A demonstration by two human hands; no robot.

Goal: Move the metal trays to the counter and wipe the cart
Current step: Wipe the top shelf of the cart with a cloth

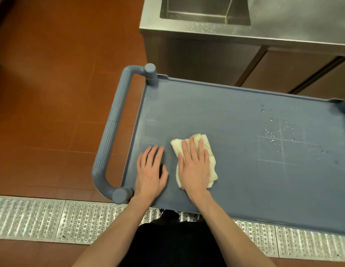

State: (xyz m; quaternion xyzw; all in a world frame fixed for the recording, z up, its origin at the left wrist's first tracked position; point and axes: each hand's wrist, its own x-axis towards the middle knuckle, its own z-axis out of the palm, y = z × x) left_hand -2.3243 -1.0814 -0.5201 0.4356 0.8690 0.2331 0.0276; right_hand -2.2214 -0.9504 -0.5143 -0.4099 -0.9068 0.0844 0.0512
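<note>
Steel sink [204,10] above; floor grating [52,220] below.

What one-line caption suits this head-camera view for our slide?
Right hand presses a white cloth flat on the blue cart top; left hand rests beside it, water droplets remaining.

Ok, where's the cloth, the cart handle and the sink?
cloth [211,166], head view, its right edge beside the right hand.
cart handle [111,130], head view, middle of the ribbed bar.
sink [198,6], head view, its basin floor.
</note>
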